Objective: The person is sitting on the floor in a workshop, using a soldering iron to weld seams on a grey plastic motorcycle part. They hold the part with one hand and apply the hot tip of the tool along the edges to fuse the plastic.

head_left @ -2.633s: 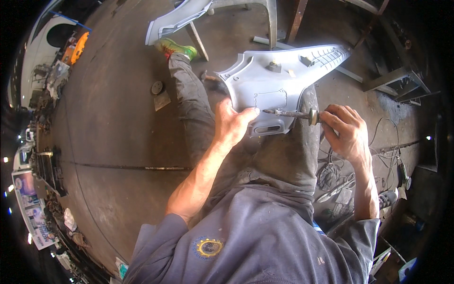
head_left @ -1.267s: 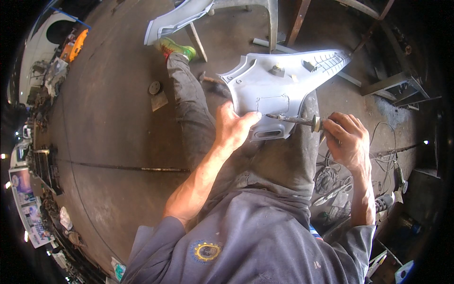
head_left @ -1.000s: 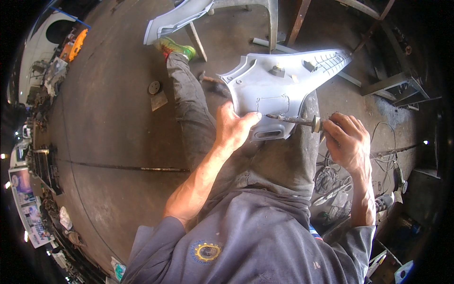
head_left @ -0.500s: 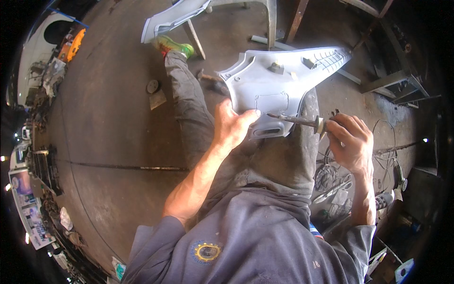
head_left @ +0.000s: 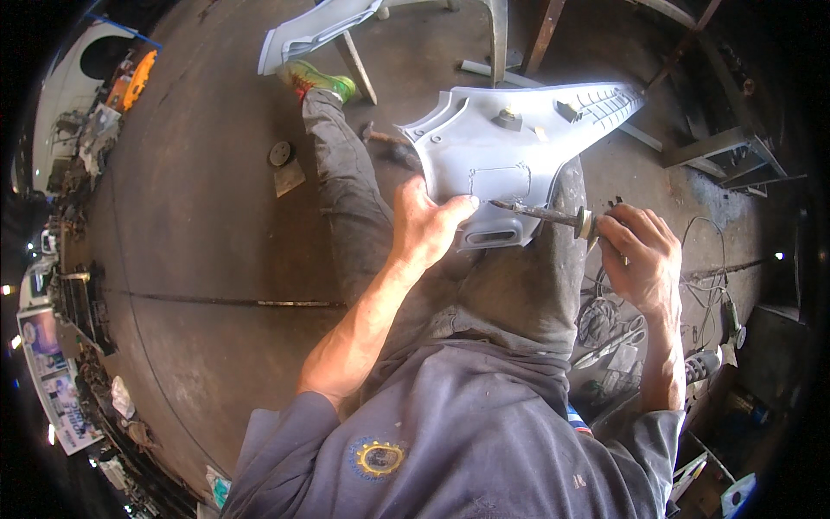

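Observation:
A pale grey moulded plastic panel [head_left: 510,147], with ribs along its long narrow end and a traced rectangle on its broad part, lies across my legs. My left hand [head_left: 428,225] grips its near-left edge, thumb on top. In my right hand [head_left: 641,259] is a dark soldering-iron-like tool [head_left: 549,214] with a round collar; its tip rests at or just over the panel, beside my left thumb and near the rectangle's lower-left corner. Whether it touches, I cannot tell.
A second grey panel [head_left: 307,35] sits on a stand top centre. Metal frames [head_left: 705,151] stand at right, with coiled cables [head_left: 596,322] on the floor below them. A round disc [head_left: 281,154] lies left of my leg; assorted parts [head_left: 95,134] line the far left.
Over the last second the panel and my left hand have shifted slightly upward in the picture. My right hand and the tool have edged a little to the right, keeping the same grip.

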A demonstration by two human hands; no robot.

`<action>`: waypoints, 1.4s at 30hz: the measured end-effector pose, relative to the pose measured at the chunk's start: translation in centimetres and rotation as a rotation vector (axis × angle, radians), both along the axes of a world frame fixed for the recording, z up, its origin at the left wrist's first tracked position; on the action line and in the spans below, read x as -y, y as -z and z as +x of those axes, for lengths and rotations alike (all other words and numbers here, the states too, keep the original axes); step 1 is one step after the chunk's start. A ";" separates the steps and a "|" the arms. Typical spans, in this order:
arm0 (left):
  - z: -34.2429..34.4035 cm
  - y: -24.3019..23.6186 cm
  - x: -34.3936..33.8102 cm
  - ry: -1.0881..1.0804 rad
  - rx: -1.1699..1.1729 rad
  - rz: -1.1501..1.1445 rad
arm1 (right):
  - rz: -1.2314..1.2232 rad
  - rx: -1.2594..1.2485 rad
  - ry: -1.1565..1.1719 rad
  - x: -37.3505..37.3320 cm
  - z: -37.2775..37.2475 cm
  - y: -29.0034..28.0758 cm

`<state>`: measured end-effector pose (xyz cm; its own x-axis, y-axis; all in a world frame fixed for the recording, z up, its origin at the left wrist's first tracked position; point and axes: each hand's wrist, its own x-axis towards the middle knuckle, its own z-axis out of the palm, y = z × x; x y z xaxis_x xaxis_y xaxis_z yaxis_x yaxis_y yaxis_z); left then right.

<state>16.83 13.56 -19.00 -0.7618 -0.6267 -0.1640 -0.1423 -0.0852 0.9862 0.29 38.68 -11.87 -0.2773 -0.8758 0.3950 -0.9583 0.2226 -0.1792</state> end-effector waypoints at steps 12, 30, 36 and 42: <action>0.0 0.2 0.1 -0.004 0.034 -0.054 | 0.046 -0.134 0.036 0.3 0.8 -0.9; -2.2 0.0 1.5 -0.015 -0.046 0.109 | 0.049 0.451 0.225 -0.7 1.7 -1.6; -4.0 -2.6 1.9 0.022 0.070 0.017 | 0.076 0.646 0.338 -2.4 3.5 -0.7; -4.0 -2.4 1.6 -0.003 0.023 0.023 | 0.080 0.769 0.378 -0.9 5.4 -0.1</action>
<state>12.88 11.99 -16.61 -0.7558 -0.6250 -0.1956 -0.1642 -0.1083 0.9805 5.73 39.60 -11.82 -0.7215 -0.6877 -0.0812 -0.4359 0.5422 -0.7183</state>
